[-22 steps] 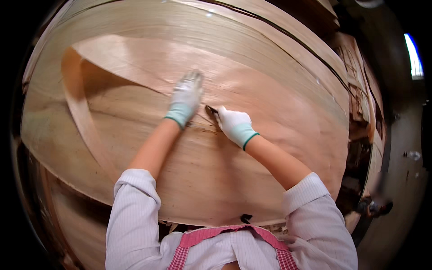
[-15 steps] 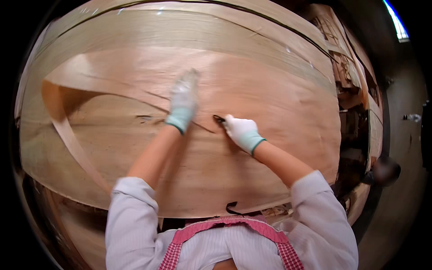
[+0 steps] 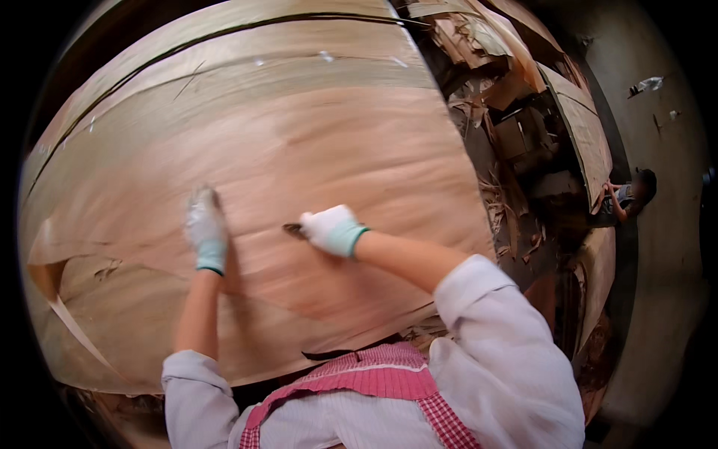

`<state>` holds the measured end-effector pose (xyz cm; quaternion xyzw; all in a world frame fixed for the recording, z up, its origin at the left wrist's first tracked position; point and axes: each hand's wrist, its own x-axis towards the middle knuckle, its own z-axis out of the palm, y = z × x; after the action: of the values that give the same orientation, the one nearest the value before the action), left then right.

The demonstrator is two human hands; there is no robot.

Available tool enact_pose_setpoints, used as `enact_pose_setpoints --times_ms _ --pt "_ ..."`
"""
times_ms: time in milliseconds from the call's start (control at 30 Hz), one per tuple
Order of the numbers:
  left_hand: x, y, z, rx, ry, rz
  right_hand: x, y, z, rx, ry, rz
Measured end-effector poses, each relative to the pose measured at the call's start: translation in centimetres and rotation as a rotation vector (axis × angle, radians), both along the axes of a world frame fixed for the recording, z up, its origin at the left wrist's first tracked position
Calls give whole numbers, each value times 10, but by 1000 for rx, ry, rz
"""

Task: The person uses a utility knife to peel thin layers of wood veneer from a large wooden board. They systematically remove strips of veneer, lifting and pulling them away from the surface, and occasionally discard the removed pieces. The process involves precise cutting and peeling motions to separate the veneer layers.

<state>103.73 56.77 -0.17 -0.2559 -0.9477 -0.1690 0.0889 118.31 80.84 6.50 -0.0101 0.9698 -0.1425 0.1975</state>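
Observation:
A broad, thin pinkish wood veneer sheet [image 3: 389, 150] lies over a paler veneer sheet [image 3: 149, 322]. My left hand [image 3: 203, 218], in a white glove with a mint cuff, rests on the veneer, fingers stretched forward and somewhat smeared by motion. To its right, my gloved right hand [image 3: 329, 228] is closed round a small dark hand tool [image 3: 294, 230] whose tip points left, just over or on the sheet; its exact kind is unclear. At the far left a veneer strip [image 3: 46, 280] curls up from the surface.
A dark band [image 3: 224, 31] crosses the stack's far side. Beyond the right edge lie torn veneer scraps [image 3: 479, 45] and another veneer stack [image 3: 580, 127]. Another person [image 3: 632, 196] is beside that stack. A grey floor [image 3: 658, 299] runs along the far right.
The view has swung to the right, so the stack and curled strip sit further left. Both hands are further apart; the slits that showed between them are no longer visible there.

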Motion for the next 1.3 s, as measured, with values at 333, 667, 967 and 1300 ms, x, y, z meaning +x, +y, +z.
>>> enact_pose_setpoints --times_ms 333,667,967,1300 --pt "70 125 10 -39 -23 -74 143 289 7 28 -87 -67" --pt "66 123 1 -70 -16 -43 202 442 1 445 44 -618" --pt "49 114 2 275 -299 0 -54 68 22 107 95 125" --pt "-176 -258 26 -206 -322 556 -40 44 14 83 16 34"
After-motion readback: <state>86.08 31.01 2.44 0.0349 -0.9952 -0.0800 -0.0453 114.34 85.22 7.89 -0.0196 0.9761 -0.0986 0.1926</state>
